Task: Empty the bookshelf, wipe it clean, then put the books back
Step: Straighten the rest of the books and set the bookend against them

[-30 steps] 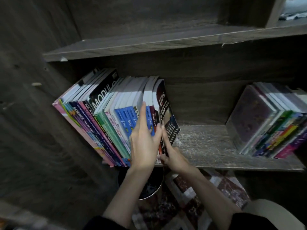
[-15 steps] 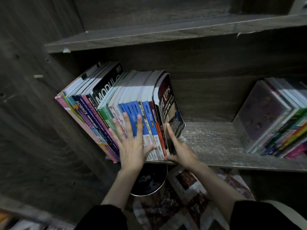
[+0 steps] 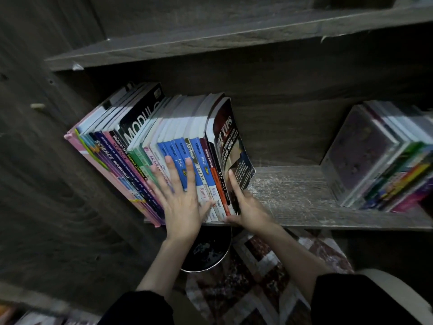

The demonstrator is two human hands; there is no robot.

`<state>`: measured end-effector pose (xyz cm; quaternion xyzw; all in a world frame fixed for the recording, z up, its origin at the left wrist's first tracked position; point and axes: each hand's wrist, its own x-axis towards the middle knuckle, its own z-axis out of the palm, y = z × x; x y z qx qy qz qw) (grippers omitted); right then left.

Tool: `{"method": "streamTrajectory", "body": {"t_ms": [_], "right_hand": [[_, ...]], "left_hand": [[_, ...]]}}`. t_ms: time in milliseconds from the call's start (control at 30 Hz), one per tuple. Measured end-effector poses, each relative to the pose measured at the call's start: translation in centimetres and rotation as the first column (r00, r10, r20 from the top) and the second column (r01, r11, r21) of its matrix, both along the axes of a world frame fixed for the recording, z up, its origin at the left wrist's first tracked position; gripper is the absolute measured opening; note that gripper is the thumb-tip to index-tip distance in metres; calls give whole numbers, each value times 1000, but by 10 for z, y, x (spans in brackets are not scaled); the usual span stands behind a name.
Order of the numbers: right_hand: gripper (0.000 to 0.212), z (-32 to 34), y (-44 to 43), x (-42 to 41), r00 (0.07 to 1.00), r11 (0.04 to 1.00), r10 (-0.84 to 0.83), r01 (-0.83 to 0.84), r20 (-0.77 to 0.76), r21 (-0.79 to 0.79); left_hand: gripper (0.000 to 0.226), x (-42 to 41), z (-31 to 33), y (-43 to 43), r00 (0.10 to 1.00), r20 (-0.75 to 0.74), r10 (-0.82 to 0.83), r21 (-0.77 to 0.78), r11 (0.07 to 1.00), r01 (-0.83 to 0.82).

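Observation:
A row of books (image 3: 131, 146) leans left against the side wall of the dark wooden bookshelf (image 3: 293, 198). My left hand (image 3: 180, 198) lies flat, fingers spread, on the blue and white spines. My right hand (image 3: 246, 205) presses with straight fingers against the cover of the last book (image 3: 232, 146), a dark paperback whose cover bows outward. A second group of books (image 3: 384, 160) leans at the right end of the same shelf board.
An upper shelf board (image 3: 234, 36) runs above the books. Below the shelf edge stands a round dark bin (image 3: 206, 252) on a patterned rug (image 3: 269, 277). The shelf board between the two book groups is bare and scuffed.
My left hand went from upright on the spines to flat with fingers spread, and slid slightly left. My right hand stays against the last book. The row now stands deeper in the shelf.

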<state>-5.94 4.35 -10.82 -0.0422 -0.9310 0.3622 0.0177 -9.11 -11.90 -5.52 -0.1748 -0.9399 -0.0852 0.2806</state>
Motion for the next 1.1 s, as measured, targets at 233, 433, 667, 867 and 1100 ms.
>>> {"method": "streamTrajectory", "body": {"t_ms": [233, 433, 667, 867, 1100], "right_hand": [[77, 18, 34, 14, 999, 977, -54, 50, -10, -206], [33, 56, 104, 71, 810, 839, -509, 391, -291, -379], [33, 85, 170, 139, 251, 543, -777, 731, -577, -413], [78, 88, 195, 143, 452, 530, -778, 845, -436, -72], [77, 82, 196, 141, 493, 574, -740, 817, -457, -48]], "left_hand": [[103, 47, 27, 54, 983, 142, -118, 629, 777, 2], [86, 86, 58, 155, 914, 61, -401, 666, 698, 262], [72, 99, 65, 254, 645, 495, -583, 567, 779, 269], [81, 110, 79, 292, 549, 547, -632, 409, 774, 483], [75, 104, 80, 304, 500, 548, -670, 573, 737, 360]]}}
